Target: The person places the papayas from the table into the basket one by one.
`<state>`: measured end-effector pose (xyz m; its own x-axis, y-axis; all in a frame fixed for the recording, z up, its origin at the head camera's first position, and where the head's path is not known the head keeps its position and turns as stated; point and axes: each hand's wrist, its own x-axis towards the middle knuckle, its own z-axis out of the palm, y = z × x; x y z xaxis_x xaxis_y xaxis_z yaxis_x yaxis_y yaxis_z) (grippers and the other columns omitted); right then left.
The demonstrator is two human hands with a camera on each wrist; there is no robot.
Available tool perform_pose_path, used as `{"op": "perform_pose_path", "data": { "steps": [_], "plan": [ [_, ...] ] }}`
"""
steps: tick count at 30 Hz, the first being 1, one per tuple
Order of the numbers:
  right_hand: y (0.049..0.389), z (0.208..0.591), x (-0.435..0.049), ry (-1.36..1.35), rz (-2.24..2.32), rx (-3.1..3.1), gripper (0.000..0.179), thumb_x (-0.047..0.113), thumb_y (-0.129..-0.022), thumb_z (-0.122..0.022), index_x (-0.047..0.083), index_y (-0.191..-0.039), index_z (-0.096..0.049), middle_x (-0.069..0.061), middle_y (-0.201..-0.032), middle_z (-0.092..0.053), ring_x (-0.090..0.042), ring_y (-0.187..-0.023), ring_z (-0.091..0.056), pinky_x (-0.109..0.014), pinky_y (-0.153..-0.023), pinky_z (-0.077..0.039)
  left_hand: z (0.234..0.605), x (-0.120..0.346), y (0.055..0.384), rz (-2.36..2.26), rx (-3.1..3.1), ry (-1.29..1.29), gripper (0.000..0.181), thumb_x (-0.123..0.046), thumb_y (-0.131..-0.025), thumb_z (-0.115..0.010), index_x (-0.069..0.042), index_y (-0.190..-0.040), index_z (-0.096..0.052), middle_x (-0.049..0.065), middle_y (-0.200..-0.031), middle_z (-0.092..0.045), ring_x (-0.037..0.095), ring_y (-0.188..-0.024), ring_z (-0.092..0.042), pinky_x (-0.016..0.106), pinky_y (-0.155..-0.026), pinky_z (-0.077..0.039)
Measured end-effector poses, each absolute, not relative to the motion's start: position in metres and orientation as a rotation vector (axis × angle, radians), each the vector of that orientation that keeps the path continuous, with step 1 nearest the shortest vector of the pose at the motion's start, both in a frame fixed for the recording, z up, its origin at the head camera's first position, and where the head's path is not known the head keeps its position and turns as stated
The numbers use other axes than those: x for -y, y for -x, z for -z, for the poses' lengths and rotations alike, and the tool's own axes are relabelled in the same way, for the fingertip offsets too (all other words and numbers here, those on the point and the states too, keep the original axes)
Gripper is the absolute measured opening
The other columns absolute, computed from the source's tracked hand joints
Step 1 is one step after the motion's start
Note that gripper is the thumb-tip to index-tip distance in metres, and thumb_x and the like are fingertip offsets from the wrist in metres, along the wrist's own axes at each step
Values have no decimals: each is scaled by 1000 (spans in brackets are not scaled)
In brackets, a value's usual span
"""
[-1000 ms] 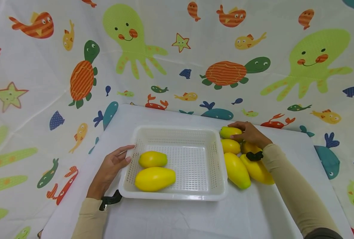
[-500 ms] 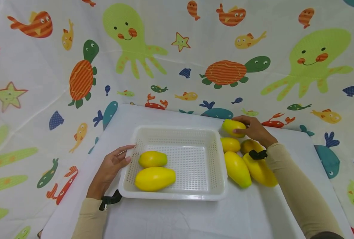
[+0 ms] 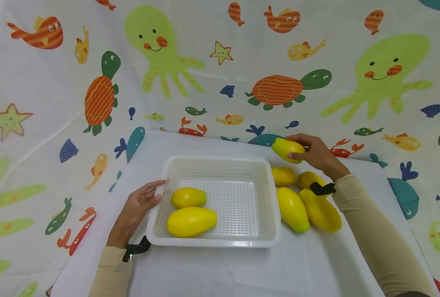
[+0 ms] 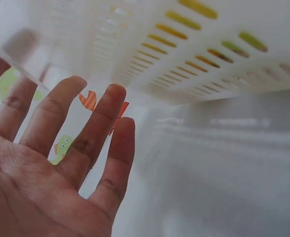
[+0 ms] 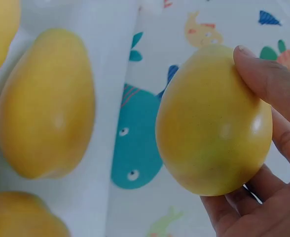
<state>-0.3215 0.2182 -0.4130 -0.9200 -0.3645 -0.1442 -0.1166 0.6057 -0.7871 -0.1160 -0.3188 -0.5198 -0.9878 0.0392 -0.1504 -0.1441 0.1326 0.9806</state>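
My right hand [image 3: 318, 156] grips a yellow papaya [image 3: 287, 150] with a greenish tip, raised above the far right of the table. In the right wrist view, thumb and fingers curve round this papaya [image 5: 214, 123]. My left hand [image 3: 136, 210] touches the left side of a white perforated basket [image 3: 214, 243]. The left wrist view shows its fingers [image 4: 93, 128] fairly straight and spread against the basket wall [image 4: 194, 59]. Inside the basket's left half lie a smaller papaya [image 3: 188, 198] and a larger papaya [image 3: 191, 222].
Right of the basket lie more papayas: one small [image 3: 283, 176], one large with a green tip [image 3: 293, 209], another large one [image 3: 321, 211], and one partly behind the right wrist [image 3: 310, 179]. A sea-animal curtain [image 3: 205, 74] rises behind the white table [image 3: 223, 268].
My right hand has lifted the papaya off the pile, up and away from the others. My left hand and the basket stay put. The view shifts slightly.
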Motion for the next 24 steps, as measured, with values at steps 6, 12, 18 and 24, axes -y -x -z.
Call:
{"op": "perform_pose_path", "data": {
  "steps": [6, 12, 18, 24],
  "plan": [
    [314, 401, -209, 458, 1266, -2540, 58, 26, -98, -79, 27, -152, -57, -1, -157, -53, -26, -126, -58, -9, -93, -53, 521, 321, 115, -1978, -2259, 103, 54, -31, -108, -64, -24, -159, -48, 8, -169, -44, 14, -119, -75, 45, -89, -66],
    [303, 387, -194, 528, 1276, -2534, 56, 25, -98, -79, 29, -150, -59, 2, -154, -56, -24, -125, -59, -12, -95, -54, 522, 321, 115, -1966, -2267, 122, 54, -34, -107, -64, -26, -159, -49, 7, -169, -45, 11, -120, -74, 44, -90, -66],
    [295, 381, -178, 653, 1302, -2515, 55, 18, -97, -80, 24, -149, -61, -1, -152, -58, -25, -123, -60, -13, -97, -54, 523, 321, 116, -1963, -2279, 105, 54, -34, -108, -63, -26, -159, -49, 5, -169, -44, 11, -121, -73, 43, -91, -66],
    [293, 384, -163, 696, 1315, -2464, 54, 19, -96, -81, 27, -147, -62, 2, -148, -60, -24, -122, -60, -26, -104, -54, 523, 321, 117, -1966, -2277, 97, 53, -33, -108, -63, -26, -159, -49, 5, -169, -44, 11, -122, -73, 43, -91, -66]
  ]
}}
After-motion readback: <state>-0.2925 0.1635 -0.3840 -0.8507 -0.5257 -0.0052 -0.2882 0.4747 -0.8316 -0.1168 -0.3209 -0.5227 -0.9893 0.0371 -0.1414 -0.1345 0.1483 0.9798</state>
